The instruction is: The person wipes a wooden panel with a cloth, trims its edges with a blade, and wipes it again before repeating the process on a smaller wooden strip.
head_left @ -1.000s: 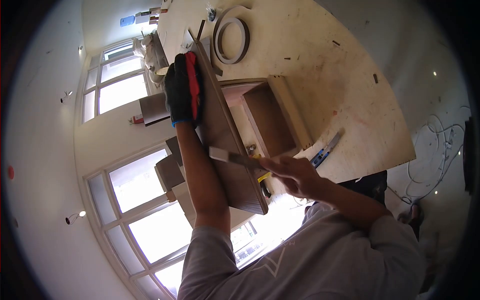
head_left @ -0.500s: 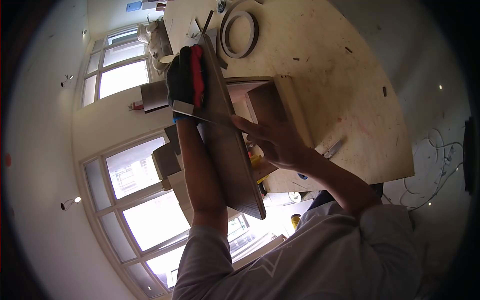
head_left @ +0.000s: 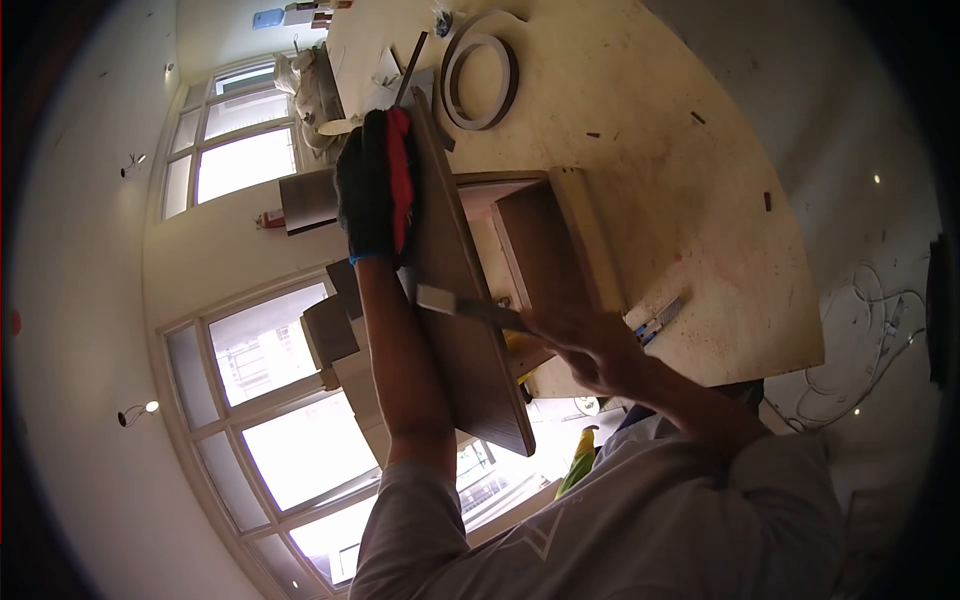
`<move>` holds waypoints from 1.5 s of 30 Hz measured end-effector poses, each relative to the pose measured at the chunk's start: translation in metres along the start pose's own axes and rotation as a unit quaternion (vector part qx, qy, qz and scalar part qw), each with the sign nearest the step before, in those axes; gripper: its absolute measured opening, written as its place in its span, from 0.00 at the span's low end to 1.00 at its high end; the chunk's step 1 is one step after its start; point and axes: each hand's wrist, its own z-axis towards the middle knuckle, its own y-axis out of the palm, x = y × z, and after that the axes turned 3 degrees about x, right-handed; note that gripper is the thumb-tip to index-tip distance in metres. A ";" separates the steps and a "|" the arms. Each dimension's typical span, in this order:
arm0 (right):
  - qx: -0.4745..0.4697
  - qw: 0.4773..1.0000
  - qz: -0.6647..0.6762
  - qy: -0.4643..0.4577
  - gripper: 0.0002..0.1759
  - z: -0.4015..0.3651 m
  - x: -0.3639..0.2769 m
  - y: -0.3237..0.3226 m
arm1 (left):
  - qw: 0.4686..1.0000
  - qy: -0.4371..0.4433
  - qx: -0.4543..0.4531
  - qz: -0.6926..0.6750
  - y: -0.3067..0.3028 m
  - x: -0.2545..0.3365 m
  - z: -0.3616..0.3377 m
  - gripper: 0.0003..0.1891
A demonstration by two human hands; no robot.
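Observation:
My left hand (head_left: 378, 190), in a black and red glove, grips the far part of a long brown board (head_left: 455, 310), which stands on its edge. In my bare right hand (head_left: 590, 345) is a flat metal tool (head_left: 465, 305), its fingers closed round the near end. The tool reaches across the board's upper edge, its light tip over the face near my left forearm. Right of the board, on the table, stands a wooden frame (head_left: 585, 240) with a brown panel inside.
Rolls of brown edge strip (head_left: 505, 80) lie on the wooden table (head_left: 690, 240). A blue-handled tool (head_left: 660, 322) rests near my right wrist. Small scraps dot the tabletop. White cables (head_left: 880, 345) are on the floor at right. Windows (head_left: 310, 445) line the left.
My right hand has moved toward my body with the metal tool, away from the left glove. The tool's tip has shifted nearer along the board. The board has shifted slightly downward in view.

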 end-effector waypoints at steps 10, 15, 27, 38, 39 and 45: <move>0.040 0.997 -0.063 -0.007 0.34 0.053 -0.003 -0.007 | 0.999 -0.002 0.006 -0.041 -0.003 0.007 -0.005 0.19; 0.045 0.999 0.020 0.019 0.32 0.053 -0.002 0.002 | 0.999 0.015 0.010 -0.049 -0.004 0.004 -0.006 0.20; 0.014 0.997 0.041 0.059 0.34 0.061 0.017 0.008 | 0.986 -0.096 0.108 -0.078 0.021 0.026 -0.018 0.20; 0.036 0.998 0.028 0.031 0.32 0.082 0.005 -0.005 | 0.981 -0.109 0.036 -0.157 0.000 0.025 -0.010 0.19; 0.011 0.998 0.014 0.056 0.31 0.106 0.009 -0.010 | 0.980 -0.105 0.038 -0.165 0.001 0.024 -0.010 0.19; 0.017 1.000 -0.007 0.014 0.30 0.057 0.012 -0.002 | 0.972 -0.121 0.032 -0.199 -0.001 0.029 -0.009 0.19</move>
